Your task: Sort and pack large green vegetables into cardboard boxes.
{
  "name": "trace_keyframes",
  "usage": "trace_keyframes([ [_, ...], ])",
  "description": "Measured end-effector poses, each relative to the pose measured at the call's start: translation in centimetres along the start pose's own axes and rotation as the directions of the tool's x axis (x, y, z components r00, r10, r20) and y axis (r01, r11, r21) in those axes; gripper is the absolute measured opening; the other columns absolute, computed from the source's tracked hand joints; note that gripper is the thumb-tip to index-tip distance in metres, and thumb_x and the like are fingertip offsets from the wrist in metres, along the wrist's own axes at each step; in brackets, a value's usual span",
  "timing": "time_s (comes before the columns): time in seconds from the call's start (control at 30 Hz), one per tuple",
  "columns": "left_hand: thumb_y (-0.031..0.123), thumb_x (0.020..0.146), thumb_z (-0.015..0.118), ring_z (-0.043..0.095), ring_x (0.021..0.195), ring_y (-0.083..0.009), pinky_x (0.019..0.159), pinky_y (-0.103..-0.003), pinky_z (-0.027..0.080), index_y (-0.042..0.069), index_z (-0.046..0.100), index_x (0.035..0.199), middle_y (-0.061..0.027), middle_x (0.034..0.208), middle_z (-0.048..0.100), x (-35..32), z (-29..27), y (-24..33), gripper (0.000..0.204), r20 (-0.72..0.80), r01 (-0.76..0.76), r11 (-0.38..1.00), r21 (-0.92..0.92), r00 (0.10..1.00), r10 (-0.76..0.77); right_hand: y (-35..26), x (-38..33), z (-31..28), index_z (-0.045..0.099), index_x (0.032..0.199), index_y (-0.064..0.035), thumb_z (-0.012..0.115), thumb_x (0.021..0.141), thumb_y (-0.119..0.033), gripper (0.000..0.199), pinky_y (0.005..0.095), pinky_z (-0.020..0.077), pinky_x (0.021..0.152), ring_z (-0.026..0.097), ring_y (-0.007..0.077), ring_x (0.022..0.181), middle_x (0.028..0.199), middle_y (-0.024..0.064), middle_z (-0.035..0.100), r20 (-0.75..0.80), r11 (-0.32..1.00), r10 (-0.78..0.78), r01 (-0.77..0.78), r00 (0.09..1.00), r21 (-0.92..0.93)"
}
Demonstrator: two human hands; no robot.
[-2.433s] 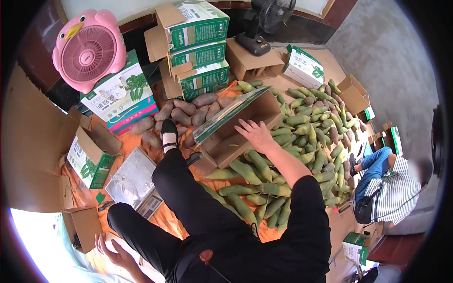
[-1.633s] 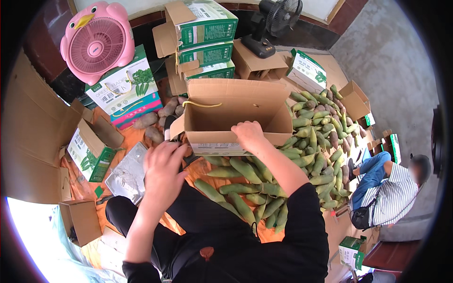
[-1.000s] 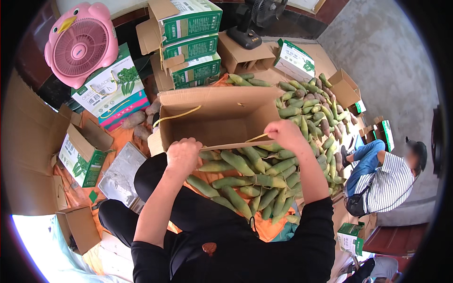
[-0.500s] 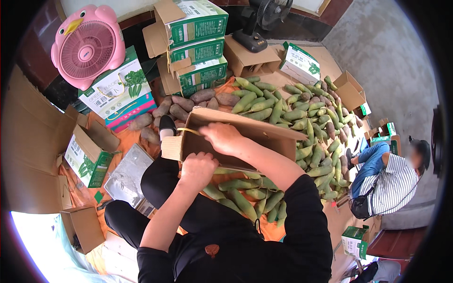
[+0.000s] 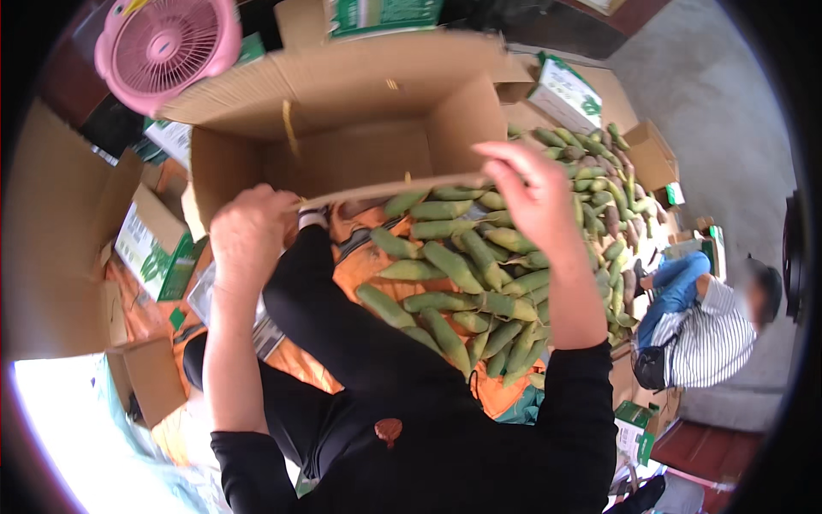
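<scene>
A large open cardboard box (image 5: 360,158) is held up in front of me, its bare brown inside facing me. My left hand (image 5: 253,227) is closed on the near rim at the box's left corner. At the right end of that rim, my right hand (image 5: 535,193) pinches the cardboard between thumb and fingers. A yellow cord handle (image 5: 289,124) hangs from the far wall inside. Below and to the right of the box lies a wide heap of green radishes (image 5: 449,265) on an orange sheet (image 5: 360,265).
A pink fan (image 5: 167,47) stands at the far left. Printed cartons (image 5: 154,248) sit at the left, with another white carton (image 5: 565,94) behind the heap. At the right sits a person in a striped shirt (image 5: 711,343). A grey wall (image 5: 685,111) rises beyond.
The box has been lifted, turned and tilted so its open inside faces me. My hands have spread apart; the right has left the yellow cord for the rim's right end.
</scene>
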State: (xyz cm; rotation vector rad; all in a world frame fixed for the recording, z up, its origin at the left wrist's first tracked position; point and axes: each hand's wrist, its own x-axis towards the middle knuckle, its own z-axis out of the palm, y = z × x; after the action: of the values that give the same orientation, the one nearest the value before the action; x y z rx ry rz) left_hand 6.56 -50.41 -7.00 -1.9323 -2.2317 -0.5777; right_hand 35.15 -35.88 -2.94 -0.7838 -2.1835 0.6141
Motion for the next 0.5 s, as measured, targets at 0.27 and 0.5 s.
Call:
trace_keyframes([
  [0.27,0.016,0.078,0.063,0.059,0.082,-0.0331,0.071,-0.04,0.045,0.007,0.066,0.092,-0.0121,0.087,0.061,-7.0,-5.1,-8.8,0.017,0.087,0.384,0.923,0.022,0.919,-0.385,9.4,-8.5,6.7,0.065,0.094,-0.0091,0.06,0.081,-0.005,0.014,0.0377,0.0505,0.068,0.064,0.0309,0.078,0.087,0.0141,0.065,0.157,0.963,0.232,-0.205,0.96,-0.173],
  [0.5,0.014,0.073,0.067,0.058,0.077,-0.0375,0.067,-0.043,0.044,0.003,0.064,0.088,-0.0169,0.083,0.06,-16.1,-1.4,-14.8,0.019,0.205,0.53,0.841,0.112,0.816,-0.541,14.9,-23.1,15.7,0.066,0.092,-0.0104,0.056,0.084,-0.019,0.015,0.0454,0.0495,0.073,0.063,0.0362,0.082,0.084,0.0179,0.065,0.427,0.823,0.568,-0.472,0.704,-0.315],
])
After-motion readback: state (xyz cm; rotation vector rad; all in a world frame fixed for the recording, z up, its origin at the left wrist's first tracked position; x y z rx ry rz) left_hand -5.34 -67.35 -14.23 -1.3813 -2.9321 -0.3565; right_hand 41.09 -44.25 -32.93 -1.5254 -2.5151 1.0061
